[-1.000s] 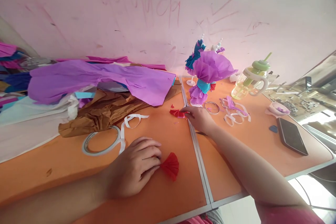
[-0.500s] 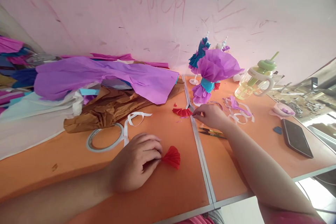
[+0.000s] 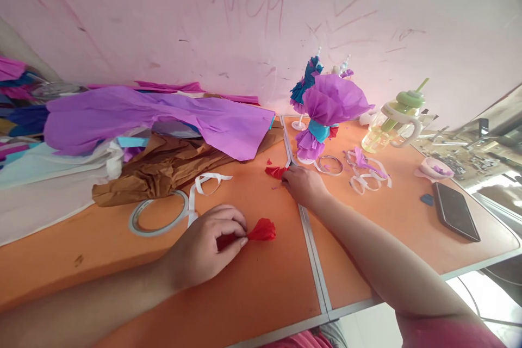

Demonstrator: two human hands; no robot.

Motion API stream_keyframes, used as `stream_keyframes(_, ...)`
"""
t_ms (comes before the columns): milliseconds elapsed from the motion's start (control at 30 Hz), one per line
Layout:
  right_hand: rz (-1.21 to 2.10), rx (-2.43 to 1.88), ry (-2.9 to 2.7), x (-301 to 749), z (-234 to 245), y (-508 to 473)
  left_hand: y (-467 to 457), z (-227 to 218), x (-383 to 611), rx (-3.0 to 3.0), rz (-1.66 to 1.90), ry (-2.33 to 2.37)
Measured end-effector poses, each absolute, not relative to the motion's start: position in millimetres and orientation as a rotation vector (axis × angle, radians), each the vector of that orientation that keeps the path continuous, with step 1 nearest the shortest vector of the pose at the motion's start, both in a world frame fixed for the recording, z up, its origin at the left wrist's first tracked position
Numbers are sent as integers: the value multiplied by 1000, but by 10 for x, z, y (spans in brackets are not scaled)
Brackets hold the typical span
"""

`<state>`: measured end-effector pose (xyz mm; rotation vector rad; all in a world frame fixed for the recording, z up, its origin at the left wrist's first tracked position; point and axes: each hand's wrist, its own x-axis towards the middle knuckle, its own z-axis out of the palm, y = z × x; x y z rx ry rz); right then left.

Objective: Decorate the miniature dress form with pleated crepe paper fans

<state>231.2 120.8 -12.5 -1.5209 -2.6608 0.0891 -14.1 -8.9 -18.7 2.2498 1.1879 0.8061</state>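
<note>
Pinched between the thumb and fingers of my left hand [image 3: 210,244] is a red paper fan [image 3: 263,230], gathered at its narrow end and flared to the right. My right hand [image 3: 302,186] reaches across the seam between the tables. Its closed fingers are at the right end of a red pleated paper strip [image 3: 275,172], which lies on the orange table [image 3: 261,283]; the fingertips are partly hidden. A small red scrap [image 3: 269,162] lies just behind the strip.
A tape roll [image 3: 136,223] and white strips [image 3: 196,196] lie near my left hand. Brown paper [image 3: 159,166] and purple paper [image 3: 163,109] are piled behind. Paper-dressed figures [image 3: 320,133], a jug [image 3: 383,125], ribbon scraps [image 3: 369,174], a bowl [image 3: 436,169] and a phone [image 3: 454,212] stand or lie right.
My right hand has moved left over the pleated strip's end, and its arm now hides the scissors. The red fan in my left hand has tilted and looks narrower.
</note>
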Motion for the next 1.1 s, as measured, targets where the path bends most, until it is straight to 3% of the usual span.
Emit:
stream_keyframes(200,287,-1466,-2556,2463,287,1094,22,-228,-230,2091,877,1343)
stream_keyframes(367,1298,-1071,-2011,2408,772,673,126,-275,-317,1883,960,1444)
stream_keyframes(500,1756,-835,-1766,2151,648,340,155,-270,-325,1806,967,1449)
stream_keyframes(800,2013,-962,-1503,2068,236,247,149,-251,-291,1679,930,1463)
stream_keyframes(933,1886,-1040,-1713,2081,225,250,158,-271,-287,1686,920,1455)
stream_keyframes(1100,934,-1341,-2418,2365,351,459,139,-274,-296,1663,902,1500)
